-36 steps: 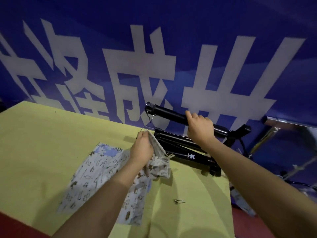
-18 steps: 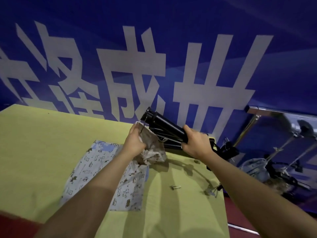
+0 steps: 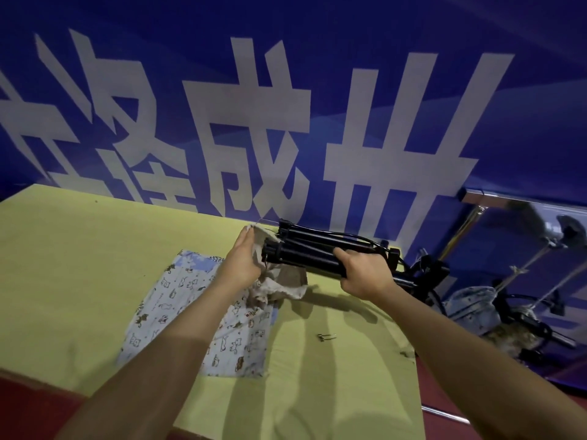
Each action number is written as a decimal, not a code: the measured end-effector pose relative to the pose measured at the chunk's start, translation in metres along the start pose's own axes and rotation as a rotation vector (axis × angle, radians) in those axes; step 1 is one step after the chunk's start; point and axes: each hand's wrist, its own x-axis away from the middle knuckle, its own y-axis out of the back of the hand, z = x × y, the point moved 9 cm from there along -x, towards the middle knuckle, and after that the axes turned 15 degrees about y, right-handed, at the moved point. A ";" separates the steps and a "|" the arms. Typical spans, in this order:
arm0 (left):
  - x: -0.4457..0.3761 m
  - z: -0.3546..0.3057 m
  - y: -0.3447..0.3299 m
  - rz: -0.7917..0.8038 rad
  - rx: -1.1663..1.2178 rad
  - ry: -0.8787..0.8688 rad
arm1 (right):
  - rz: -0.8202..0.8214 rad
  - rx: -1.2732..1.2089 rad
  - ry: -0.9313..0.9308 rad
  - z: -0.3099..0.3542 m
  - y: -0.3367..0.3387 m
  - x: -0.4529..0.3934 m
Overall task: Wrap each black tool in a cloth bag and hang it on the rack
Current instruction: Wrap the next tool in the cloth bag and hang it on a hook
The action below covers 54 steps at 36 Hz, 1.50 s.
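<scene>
— Yellow bench (image 3: 79, 265) surface, left portion: status?
— Bare on the far left. Further right, flat on it: printed cloth (image 3: 193, 312), pale blue with small animal figures, one corner under the left forearm.
— Left hand (image 3: 243, 265)?
— Raised above the bench, fingers curled round the mouth of the beige cloth bag (image 3: 282, 285). Bag rim pulled up beside the thumb; rest of bag hanging crumpled, lower edge touching the printed cloth and the bench.
— Position of the black tool (image 3: 305, 254)?
— Held clear of the bench, roughly level, a bundle of folded black tubes. Left end just at the bag mouth, touching the cloth; not possible to tell whether inside yet.
— Right hand (image 3: 365, 274)?
— Clamped round the tool's middle, thumb on top, fingers underneath. Further black parts and a cable trailing off past the wrist to the right.
— Remaining items?
— Small metal clip (image 3: 326, 336) lying alone on the bench, near the right forearm. Off the bench's right edge: metal rack (image 3: 476, 214), with a wrapped bundle (image 3: 473, 308) low beside it. Behind everything: blue banner (image 3: 286, 90) with large white characters.
</scene>
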 end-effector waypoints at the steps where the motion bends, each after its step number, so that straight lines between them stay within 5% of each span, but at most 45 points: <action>1: 0.001 -0.002 0.001 -0.004 -0.009 -0.007 | 0.014 0.022 0.021 0.004 -0.001 -0.002; 16: 0.018 -0.035 -0.014 0.041 -0.190 -0.174 | 0.077 0.263 0.199 0.046 0.001 -0.042; 28: 0.020 -0.053 -0.019 -0.277 -0.554 -0.189 | -0.415 0.518 0.427 0.073 0.049 -0.050; 35: 0.012 -0.039 -0.007 -0.319 -0.364 -0.134 | -0.545 0.296 0.461 0.061 0.046 -0.030; 41: 0.015 -0.029 0.002 -0.344 -0.140 -0.103 | -0.102 -0.177 0.136 0.031 -0.010 -0.041; 48: 0.018 -0.026 0.012 -0.360 -0.050 -0.100 | 0.187 -0.298 -0.047 0.026 -0.053 -0.050; 54: 0.019 -0.015 0.019 -0.394 0.030 -0.078 | -0.056 -0.810 -0.223 0.018 -0.047 -0.050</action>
